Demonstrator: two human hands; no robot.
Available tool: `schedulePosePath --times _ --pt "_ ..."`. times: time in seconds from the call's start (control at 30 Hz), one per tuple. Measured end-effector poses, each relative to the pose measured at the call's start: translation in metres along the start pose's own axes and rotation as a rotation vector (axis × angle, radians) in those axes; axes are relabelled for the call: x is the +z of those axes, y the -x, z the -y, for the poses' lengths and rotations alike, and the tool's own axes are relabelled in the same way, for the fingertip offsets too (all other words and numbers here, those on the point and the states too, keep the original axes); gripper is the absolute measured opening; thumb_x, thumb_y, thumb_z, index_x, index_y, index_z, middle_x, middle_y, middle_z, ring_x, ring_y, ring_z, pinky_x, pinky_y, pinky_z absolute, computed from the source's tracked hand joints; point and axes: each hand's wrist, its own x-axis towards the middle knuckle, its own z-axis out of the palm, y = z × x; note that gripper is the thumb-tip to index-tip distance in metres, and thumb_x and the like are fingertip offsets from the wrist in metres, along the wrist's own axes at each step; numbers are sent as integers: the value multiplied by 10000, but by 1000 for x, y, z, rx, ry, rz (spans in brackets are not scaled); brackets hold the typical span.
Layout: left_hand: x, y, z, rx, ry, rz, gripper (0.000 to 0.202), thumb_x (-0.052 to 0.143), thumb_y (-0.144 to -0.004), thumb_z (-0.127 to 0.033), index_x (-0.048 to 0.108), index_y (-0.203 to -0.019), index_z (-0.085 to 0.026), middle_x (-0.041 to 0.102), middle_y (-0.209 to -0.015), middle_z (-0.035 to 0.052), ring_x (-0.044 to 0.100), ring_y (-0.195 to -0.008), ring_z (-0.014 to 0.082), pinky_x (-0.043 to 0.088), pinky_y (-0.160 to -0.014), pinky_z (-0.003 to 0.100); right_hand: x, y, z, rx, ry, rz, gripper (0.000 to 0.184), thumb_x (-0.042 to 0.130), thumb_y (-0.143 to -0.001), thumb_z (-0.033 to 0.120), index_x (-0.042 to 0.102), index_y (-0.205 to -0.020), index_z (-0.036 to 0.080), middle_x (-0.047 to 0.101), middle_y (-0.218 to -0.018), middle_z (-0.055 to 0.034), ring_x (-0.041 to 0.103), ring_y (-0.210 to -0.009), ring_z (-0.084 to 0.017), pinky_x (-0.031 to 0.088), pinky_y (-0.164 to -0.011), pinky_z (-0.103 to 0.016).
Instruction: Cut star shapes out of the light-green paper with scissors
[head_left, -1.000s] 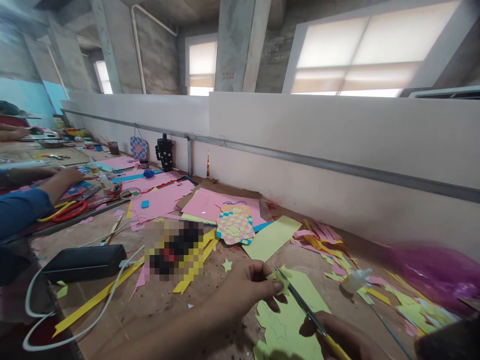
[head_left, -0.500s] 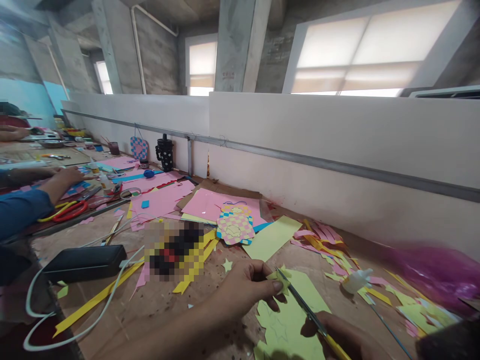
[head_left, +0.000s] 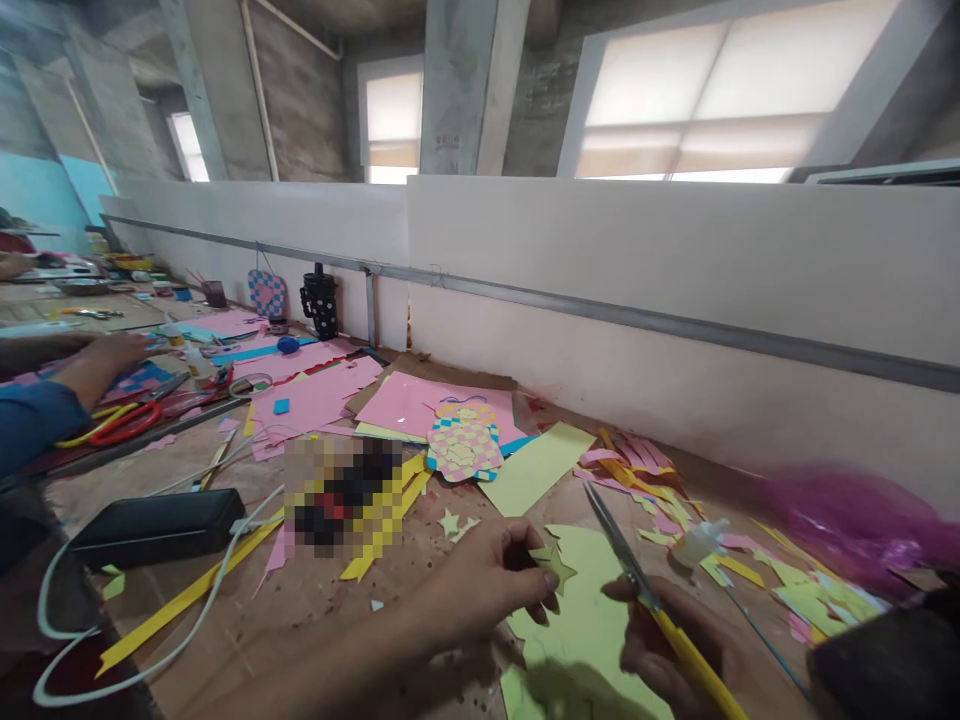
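Observation:
A small yellow-green paper star (head_left: 559, 570) is pinched between the thumb and fingers of my left hand (head_left: 499, 575). My right hand (head_left: 675, 640) grips yellow-handled scissors (head_left: 626, 555), whose blades point up and to the left, apart from the star. Beneath both hands lies a yellow-green paper sheet (head_left: 577, 630) with a jagged cut edge. Left of my fingers, another paper star (head_left: 449, 522) rests on the table beside a small scrap. A checkered pink, blue and yellow paper piece (head_left: 465, 440) lies farther back.
Paper scraps (head_left: 645, 460), a small white glue bottle (head_left: 699, 545) and a purple plastic bag (head_left: 847, 525) lie to the right. A black power bank (head_left: 161, 527) with a white cable sits left. Beyond it, a co-worker's hand (head_left: 112, 360) is near red-handled scissors (head_left: 127, 424).
The scissors have moved away from the star, to the right, and the star now shows whole in my left hand. A scrap now lies beside the star on the table.

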Motion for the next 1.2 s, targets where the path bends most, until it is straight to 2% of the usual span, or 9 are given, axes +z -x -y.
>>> schedulePosePath --times 0.1,0.2,0.37,0.5,0.73,0.83,0.97,1.1,1.2 --pt "1 4 3 -40 -211 86 113 619 -681 -215 576 -781 -187 622 -671 -9 560 -590 125 420 -558 242 7 2 3 62 -110 -88 494 822 -714 479 659 -1118 246 695 -783 -18 506 -519 -116 362 -425 -205" --pt "4 11 3 27 -509 123 70 616 -699 -214 626 -766 -195 574 -645 -27 504 -586 116 337 -515 220 15 4 3 44 -179 -113 463 827 -713 400 645 -1106 236 697 -821 -21 575 -611 -145 445 -518 -237" --pt "10 17 4 60 -695 235 62 611 -712 -221 670 -717 -200 511 -575 -35 455 -525 111 256 -478 225 30 8 6 90 -281 9 397 778 -758 286 605 -1113 251 682 -811 14 621 -700 -162 473 -620 -260" --pt "11 17 8 58 -666 264 39 619 -694 -204 648 -669 -200 482 -559 -37 430 -521 111 238 -468 229 36 10 11 177 -304 37 301 737 -762 226 597 -1028 242 580 -647 87 526 -552 -105 400 -531 -211" --pt "10 7 7 -50 -378 161 84 625 -689 -221 632 -759 -175 592 -651 -19 541 -597 123 387 -549 229 34 10 10 166 -305 -28 325 731 -725 143 601 -1007 241 542 -662 94 505 -567 -99 379 -544 -212" --pt "13 5 10 -104 -179 165 121 650 -704 -267 609 -767 -172 600 -653 -17 565 -576 117 422 -578 249 36 9 8 172 -335 -77 354 765 -692 206 606 -1005 248 525 -651 93 492 -543 -99 361 -510 -206" --pt "19 4 16 -107 -136 140 195 715 -673 -316 580 -708 -180 552 -597 -42 524 -544 104 398 -566 250 38 8 6 193 -407 -105 424 798 -691 302 581 -1053 257 521 -651 94 407 -458 -71 310 -430 -192" --pt "17 2 13 -82 0 14 260 735 -668 -374 567 -709 -180 588 -647 -13 547 -581 118 426 -602 268 28 6 3 133 -400 -15 472 791 -772 464 537 -1120 269 503 -666 94 384 -484 -76 306 -454 -202" --pt "8 1 1 16 60 -59 310 761 -676 -418 574 -722 -175 611 -695 7 580 -636 131 457 -662 285 16 3 0 20 -239 81 511 696 -816 621 526 -1146 269 493 -691 79 392 -546 -99 303 -508 -222"
